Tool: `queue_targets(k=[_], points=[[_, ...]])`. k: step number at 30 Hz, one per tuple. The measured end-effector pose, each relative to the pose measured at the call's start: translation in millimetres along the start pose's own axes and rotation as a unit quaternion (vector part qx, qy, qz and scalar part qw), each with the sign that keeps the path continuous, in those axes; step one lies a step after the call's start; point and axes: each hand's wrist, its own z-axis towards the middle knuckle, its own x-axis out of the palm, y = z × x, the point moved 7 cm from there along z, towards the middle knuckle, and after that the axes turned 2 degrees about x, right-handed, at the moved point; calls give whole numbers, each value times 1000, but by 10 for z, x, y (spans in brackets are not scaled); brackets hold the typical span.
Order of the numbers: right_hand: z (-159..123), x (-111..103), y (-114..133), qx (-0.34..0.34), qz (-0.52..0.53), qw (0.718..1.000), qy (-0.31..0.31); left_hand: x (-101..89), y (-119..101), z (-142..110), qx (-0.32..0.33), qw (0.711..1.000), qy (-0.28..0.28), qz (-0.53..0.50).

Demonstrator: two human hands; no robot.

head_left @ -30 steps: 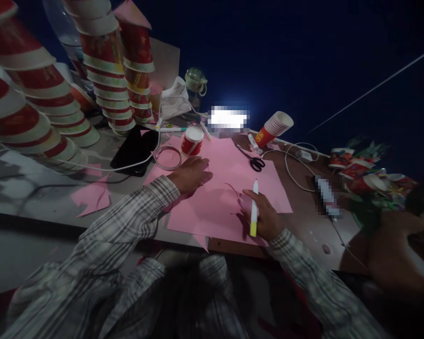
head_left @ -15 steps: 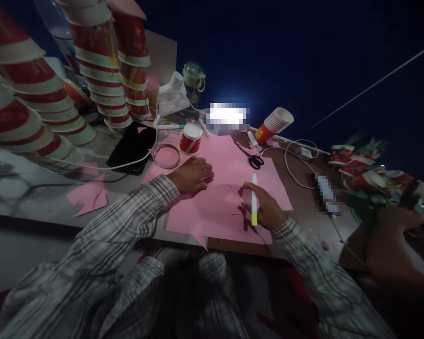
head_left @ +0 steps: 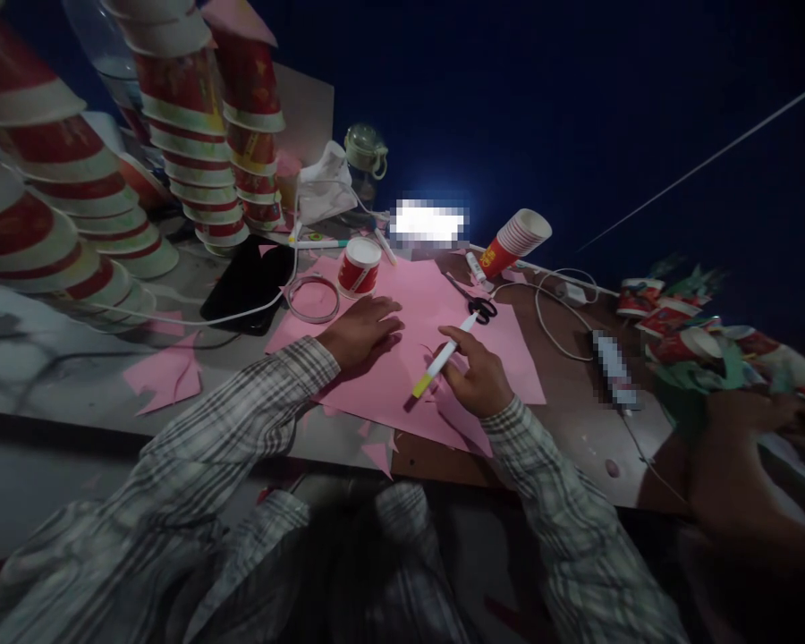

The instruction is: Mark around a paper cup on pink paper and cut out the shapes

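Observation:
A large pink sheet of paper (head_left: 409,286) lies on the table before me. My left hand (head_left: 362,333) rests palm down on it with the fingers stretched out. A white marker with a yellow-green end (head_left: 446,353) is held in my right hand (head_left: 476,371), slanting across the fingers, the white end pointing up and right. Just behind that hand lie black-handled scissors (head_left: 481,309). Close behind my left hand stands a red and white paper cup (head_left: 360,268), upside down, with a roll of tape (head_left: 313,298) beside it.
Tall columns of stacked paper cups (head_left: 188,134) stand at the left. A black phone (head_left: 249,284) lies near a white cable. Leaning cups (head_left: 516,241) are at the back right. Pink scraps (head_left: 167,374) lie around. Another person's arm (head_left: 744,465) is at far right.
The marker has swung from upright to slanted in my right hand, which moved slightly left. The paper's front edge has shifted and turned. My left hand stays on the sheet.

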Motion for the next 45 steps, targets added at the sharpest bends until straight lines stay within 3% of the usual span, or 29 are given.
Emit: queue_targets(k=[4,7,9,12,18,23,27,31,35,39,45], points=[[124,-24,55,18,25,999,-41,-105,16,78,-58,986,-5,-156],[239,0,37,22,26,997,-63,-81,17,98,-114,958,62,-257],[309,50,20,20,23,997,-75,-28,-42,89,-117,941,118,-293],[380,148,19,21,7,995,-94,38,-105,68,-120,938,155,-287],[409,251,-71,36,-26,991,-125,80,-86,49,-158,950,134,-233],[334,-44,-433,118,28,964,-238,125,-141,31,-137,941,168,-260],[264,-221,-471,136,223,912,-317,126,-82,41,-127,957,94,-243],[325,-51,-326,143,479,826,-260,145,20,20,-160,949,25,-270],[351,135,-222,177,581,764,-217,104,6,30,-148,956,-3,-251],[341,243,-166,211,605,743,-194,91,-24,41,-144,959,2,-244],[329,324,-103,221,599,752,-166,59,-64,57,-128,964,3,-234]])
